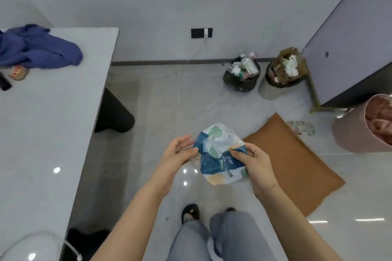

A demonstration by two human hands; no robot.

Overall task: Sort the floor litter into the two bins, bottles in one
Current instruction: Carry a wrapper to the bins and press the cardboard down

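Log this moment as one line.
right hand grips crumpled wrapper | left hand open, touching it | bottle bin ahead

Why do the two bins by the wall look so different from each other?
The left bin is dark and full of bottles; the right bin has a pale grey outside and holds paper and cardboard scraps. The bottles just poke out of the left bin, while the scraps pile higher above the right bin. Both stand on the floor, side by side near the wall, and both look full.
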